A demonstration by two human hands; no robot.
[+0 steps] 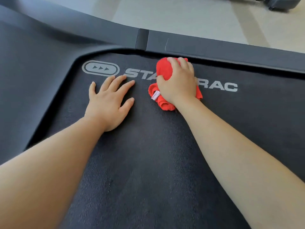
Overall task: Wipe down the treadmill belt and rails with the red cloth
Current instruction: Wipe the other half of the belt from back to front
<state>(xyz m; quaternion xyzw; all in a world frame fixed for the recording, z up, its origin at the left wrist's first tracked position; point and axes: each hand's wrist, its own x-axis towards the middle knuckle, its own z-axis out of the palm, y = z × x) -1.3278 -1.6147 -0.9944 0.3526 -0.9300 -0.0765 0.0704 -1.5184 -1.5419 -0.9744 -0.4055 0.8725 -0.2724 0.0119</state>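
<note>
Right grip (pixel 177 81) clenched on the red cloth (pixel 165 70), bunched into a wad, pressing it down on the treadmill belt (pixel 148 162) at the far edge, right over the middle of the printed logo (pixel 219 87). Cloth's white tag (pixel 156 95) pokes out on the near left side; fabric spills out ahead of the fingers and under the wrist. Left grip (pixel 110 100) released, palm flat, fingers spread on the belt, just beside the cloth hand but not touching it; we read it as bracing. Far rail (pixel 231 47) runs just beyond the cloth, a thin dark gap between it and the belt; cloth is not on it. Motor cover (pixel 33 71) sits to the left, also untouched right now. Floor (pixel 181 14) beyond the rail, some dark equipment at the top right, too cropped to identify. Progress: we judge we're mid-belt, working the far strip. Can't tell from surface sheen which belt areas are already wiped; nothing marks a clean/dirty boundary. The rail we can see looks still to do, and the near one is out of view.
</note>
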